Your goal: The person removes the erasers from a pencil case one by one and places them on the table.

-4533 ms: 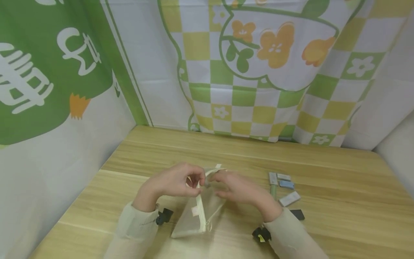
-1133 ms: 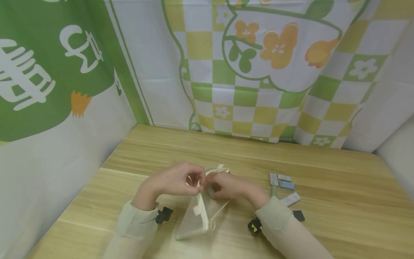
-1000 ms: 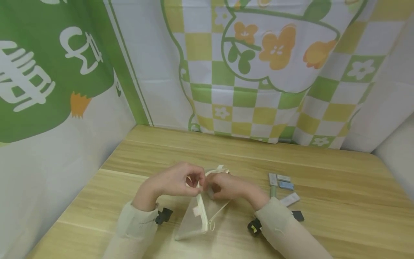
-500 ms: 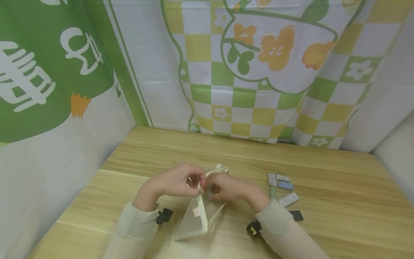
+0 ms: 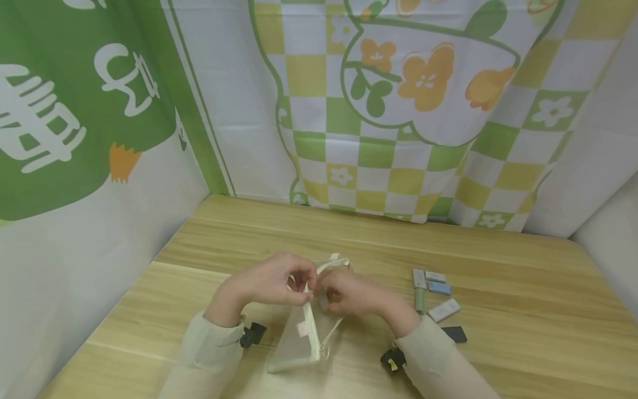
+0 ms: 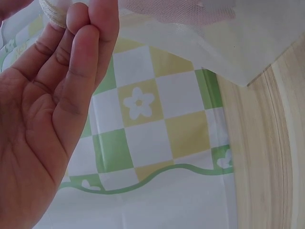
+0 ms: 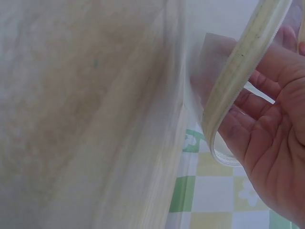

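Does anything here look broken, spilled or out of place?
Nothing stands out. Both hands, left hand and right hand, hold the translucent white mesh zip pouch by its cream zipper edge, and the small grey, blue and black flat blocks lie loosely grouped on the wooden table.

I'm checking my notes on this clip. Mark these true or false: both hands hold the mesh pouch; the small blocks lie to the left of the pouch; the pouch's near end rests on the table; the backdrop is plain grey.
1. Both hands, left hand and right hand, hold the mesh pouch: true.
2. The small blocks lie to its left: false, they lie to its right.
3. Its near end rests on the table: true.
4. The backdrop is plain grey: false, it is checked green, yellow and white with orange flowers.
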Motion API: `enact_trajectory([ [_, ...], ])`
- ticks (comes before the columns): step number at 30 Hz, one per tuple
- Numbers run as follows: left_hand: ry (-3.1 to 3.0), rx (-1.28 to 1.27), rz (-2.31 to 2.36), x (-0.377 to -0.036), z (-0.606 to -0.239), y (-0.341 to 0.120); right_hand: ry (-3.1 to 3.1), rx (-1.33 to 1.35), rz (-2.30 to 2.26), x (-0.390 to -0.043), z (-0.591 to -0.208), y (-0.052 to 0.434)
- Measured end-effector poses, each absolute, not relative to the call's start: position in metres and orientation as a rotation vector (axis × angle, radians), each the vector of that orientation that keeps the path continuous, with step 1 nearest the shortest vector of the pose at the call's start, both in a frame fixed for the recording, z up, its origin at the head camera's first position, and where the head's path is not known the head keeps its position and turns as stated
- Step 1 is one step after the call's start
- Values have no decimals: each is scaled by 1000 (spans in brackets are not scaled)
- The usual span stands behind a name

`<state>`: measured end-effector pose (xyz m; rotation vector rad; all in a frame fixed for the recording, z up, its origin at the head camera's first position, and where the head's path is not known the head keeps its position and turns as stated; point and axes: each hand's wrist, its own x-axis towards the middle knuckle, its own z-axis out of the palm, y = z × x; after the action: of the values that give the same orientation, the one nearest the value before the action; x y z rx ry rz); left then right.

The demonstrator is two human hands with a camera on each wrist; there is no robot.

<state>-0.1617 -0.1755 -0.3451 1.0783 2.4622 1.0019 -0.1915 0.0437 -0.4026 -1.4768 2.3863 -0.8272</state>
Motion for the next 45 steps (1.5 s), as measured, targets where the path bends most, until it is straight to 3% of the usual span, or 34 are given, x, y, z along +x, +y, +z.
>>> enact_trajectory([
  [45, 2463, 1108, 947, -162, -347, -172, 2439, -1407, -935, -176, -389, 73],
])
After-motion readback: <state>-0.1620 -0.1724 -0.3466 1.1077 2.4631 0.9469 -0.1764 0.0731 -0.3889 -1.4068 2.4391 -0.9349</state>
